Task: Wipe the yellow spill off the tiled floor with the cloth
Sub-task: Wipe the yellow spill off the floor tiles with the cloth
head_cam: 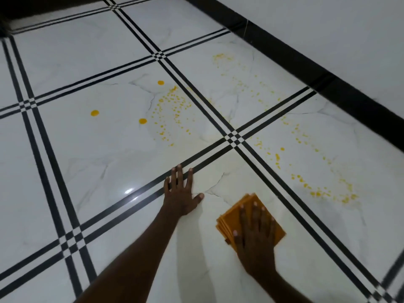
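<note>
A folded orange cloth (pixel 230 217) lies flat on the white marble floor, with my right hand (pixel 255 235) pressed palm-down on it, fingers spread. My left hand (pixel 180 194) rests flat on the bare tile to its left, fingers apart, holding nothing. The yellow spill is scattered ahead: a patch of droplets (pixel 172 110) on the middle tile, three larger round drops (pixel 142 121) left of it, and a curved trail of specks (pixel 317 189) on the right tile, beyond the cloth. Fainter specks (pixel 223 57) lie further back.
The floor is large white tiles (pixel 98 149) divided by triple black stripes (pixel 235 137). A black skirting band (pixel 328 82) runs along the white wall at the upper right. A dark edge shows at the top left corner.
</note>
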Demonstrator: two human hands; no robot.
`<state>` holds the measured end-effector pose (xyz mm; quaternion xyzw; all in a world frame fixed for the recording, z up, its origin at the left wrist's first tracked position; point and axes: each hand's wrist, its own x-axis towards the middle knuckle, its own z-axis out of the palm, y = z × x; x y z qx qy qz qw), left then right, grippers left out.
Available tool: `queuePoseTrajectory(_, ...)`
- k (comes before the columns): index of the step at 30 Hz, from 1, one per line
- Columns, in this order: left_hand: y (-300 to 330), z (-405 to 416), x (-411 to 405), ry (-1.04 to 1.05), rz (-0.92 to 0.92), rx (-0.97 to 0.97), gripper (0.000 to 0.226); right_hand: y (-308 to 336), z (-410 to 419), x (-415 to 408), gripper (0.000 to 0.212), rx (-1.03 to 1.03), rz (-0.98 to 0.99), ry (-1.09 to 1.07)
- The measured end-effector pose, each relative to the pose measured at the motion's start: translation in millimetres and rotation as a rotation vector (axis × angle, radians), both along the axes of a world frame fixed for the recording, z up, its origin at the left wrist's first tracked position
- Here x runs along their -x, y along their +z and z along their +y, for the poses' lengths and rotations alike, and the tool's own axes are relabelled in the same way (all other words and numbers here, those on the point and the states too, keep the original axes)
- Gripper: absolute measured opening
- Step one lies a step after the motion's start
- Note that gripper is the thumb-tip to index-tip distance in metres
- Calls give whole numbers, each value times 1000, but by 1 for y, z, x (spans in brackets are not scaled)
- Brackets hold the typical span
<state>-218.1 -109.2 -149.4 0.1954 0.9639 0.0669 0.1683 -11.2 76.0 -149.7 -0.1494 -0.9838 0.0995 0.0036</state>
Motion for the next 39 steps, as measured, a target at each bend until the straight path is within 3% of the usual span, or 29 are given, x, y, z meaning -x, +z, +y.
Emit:
queuePoseTrajectory(4, -16, -4, -2, -18, 76, -41, 94, -9, 59, 154, 67, -88, 24, 258)
queuePoseTrajectory(7, -18, -5, -2, -28, 127, -24, 98, -15, 99, 247, 66, -144, 66, 177)
queuePoseTrajectory(11, -10, -4, 0, -22, 31, 10, 112, -5, 63, 184, 68, -36, 99, -52)
queuePoseTrajectory(15, -3, -3, 1, -35, -29, 27, 120, -7, 1, 83, 71, 51, 71, 54)
queuePoseTrajectory(20, -4, -2, 3, -37, -34, 47, 112, -8, 68, 202, 67, -74, 15, 310)
queuePoseTrajectory(24, -7, -4, 0, -39, 11, 22, 109, -7, 97, 255, 69, -113, 5, 196)
queuePoseTrajectory(26, -6, -4, -1, -37, 8, 19, 109, -8, 66, 237, 68, -101, 48, 135)
queuePoseTrajectory(28, -2, -3, 0, -44, -4, 29, 111, -9, 47, 210, 68, -75, 14, 244)
queuePoseTrajectory(31, -4, -4, -1, -37, 6, 16, 113, -8, 80, 229, 68, -99, 21, 390)
queuePoseTrajectory(33, -6, -5, -2, -29, 30, 0, 112, -7, 110, 242, 69, -125, 7, 239)
queuePoseTrajectory(36, -10, -5, 0, -36, 24, 6, 112, -2, 91, 209, 69, -15, 53, 1)
queuePoseTrajectory(39, -4, -6, 1, -36, 6, 8, 117, -5, 35, 120, 71, 16, 59, 36)
